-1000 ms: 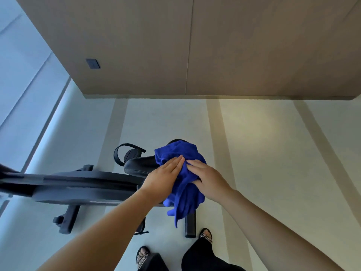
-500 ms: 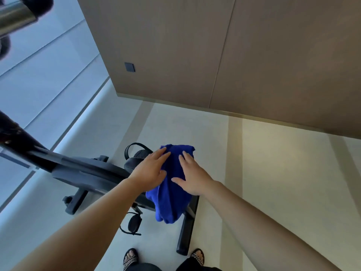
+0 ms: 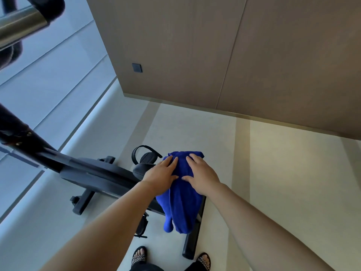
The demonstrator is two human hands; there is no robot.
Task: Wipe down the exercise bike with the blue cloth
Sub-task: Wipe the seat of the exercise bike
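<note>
The blue cloth [image 3: 183, 200] is draped over the saddle of the black exercise bike [image 3: 93, 171], with its lower end hanging down toward the floor. Both of my hands lie flat on top of it, fingers spread: my left hand [image 3: 160, 177] on the cloth's left side, my right hand [image 3: 201, 175] on its right. The saddle is almost wholly hidden under the cloth; only its dark nose [image 3: 140, 169] shows. A pedal with a strap [image 3: 145, 155] sticks out behind it. The bike's handlebar [image 3: 23, 24] is at the top left.
The bike's rear floor bar [image 3: 193, 237] lies just ahead of my sandalled feet [image 3: 138, 257]. A wood-panelled wall [image 3: 214, 55] with a small dark switch [image 3: 136, 67] stands behind. Pale striped floor [image 3: 273, 173] stretches to the right; a window wall is on the left.
The view has tilted up and left, bringing the handlebar in. My hands have spread apart and flattened on the cloth, which now hangs longer over the saddle.
</note>
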